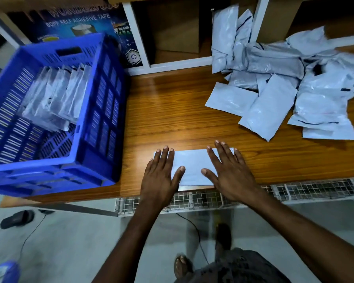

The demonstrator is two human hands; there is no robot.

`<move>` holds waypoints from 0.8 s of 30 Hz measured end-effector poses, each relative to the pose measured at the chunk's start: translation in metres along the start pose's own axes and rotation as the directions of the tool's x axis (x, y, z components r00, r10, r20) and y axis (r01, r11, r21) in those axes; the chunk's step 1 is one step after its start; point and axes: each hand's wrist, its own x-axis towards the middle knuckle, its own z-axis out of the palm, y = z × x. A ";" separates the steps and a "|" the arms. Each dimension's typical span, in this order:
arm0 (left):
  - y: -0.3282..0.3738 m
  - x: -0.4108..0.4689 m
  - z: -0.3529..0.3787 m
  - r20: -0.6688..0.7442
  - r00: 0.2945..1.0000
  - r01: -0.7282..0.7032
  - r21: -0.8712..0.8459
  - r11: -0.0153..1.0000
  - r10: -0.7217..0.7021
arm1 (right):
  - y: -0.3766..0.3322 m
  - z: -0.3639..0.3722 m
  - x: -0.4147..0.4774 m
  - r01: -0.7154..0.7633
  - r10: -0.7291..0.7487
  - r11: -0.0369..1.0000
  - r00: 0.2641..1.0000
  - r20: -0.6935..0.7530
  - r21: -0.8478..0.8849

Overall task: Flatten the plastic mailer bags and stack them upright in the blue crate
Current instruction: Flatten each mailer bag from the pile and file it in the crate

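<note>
A pale grey plastic mailer bag (193, 167) lies flat at the near edge of the wooden table (172, 111). My left hand (161, 172) presses its left end with straight, spread fingers. My right hand (229, 172) presses its right end the same way. The blue crate (102, 94) stands on the table's left end, tilted in view, with several flattened mailers (55, 97) standing upright inside it. A loose heap of crumpled mailers (290, 78) covers the table's far right.
White shelving (143, 37) with cardboard boxes stands behind the table, and a dark adhesive-tape box (80, 19) is behind the crate. A wire mesh tray (294, 190) hangs under the table's front edge. A sandal (16, 218) and a cable lie on the floor.
</note>
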 end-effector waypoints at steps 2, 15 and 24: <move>-0.003 -0.002 -0.004 0.018 0.999 -0.032 -0.031 0.999 0.033 | -0.001 -0.004 -0.001 -0.018 0.019 1.000 0.998 0.054 -0.022; -0.060 -0.079 -0.023 -0.279 0.960 -0.111 -0.265 0.958 0.034 | -0.069 -0.006 -0.009 0.271 -0.250 0.948 0.959 0.134 -0.167; -0.045 -0.110 -0.094 -0.602 0.797 -0.147 -0.272 0.951 -0.049 | -0.098 -0.033 -0.082 0.217 -0.224 0.970 0.972 -0.064 -0.106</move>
